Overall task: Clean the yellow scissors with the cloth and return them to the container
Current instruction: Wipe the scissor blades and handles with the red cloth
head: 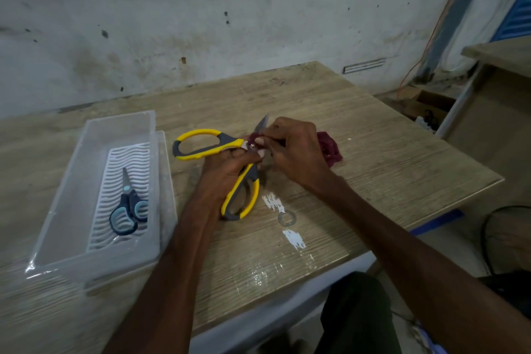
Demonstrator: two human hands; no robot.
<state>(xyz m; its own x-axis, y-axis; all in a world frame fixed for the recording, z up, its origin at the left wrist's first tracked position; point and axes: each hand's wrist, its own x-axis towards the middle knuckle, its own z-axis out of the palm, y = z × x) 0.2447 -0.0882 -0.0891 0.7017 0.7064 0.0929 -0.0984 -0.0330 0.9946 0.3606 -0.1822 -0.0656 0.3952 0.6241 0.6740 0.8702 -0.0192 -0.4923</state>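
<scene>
The yellow scissors (201,143), with grey-and-yellow handles spread wide apart, are held above the middle of the wooden table (359,152). My left hand (227,172) grips them near the pivot, between the two handles. My right hand (293,146) pinches a dark red cloth (330,149) against the blade by the pivot; the blade tip pokes out above my fingers. Most of the cloth bunches behind my right hand. The clear plastic container (71,195) stands on the table at the left.
Small blue scissors (129,207) lie on a white ribbed insert (120,169) inside the container. White paint marks (293,238) spot the table near its front edge. A wall runs close behind the table, and a second table stands at the far right.
</scene>
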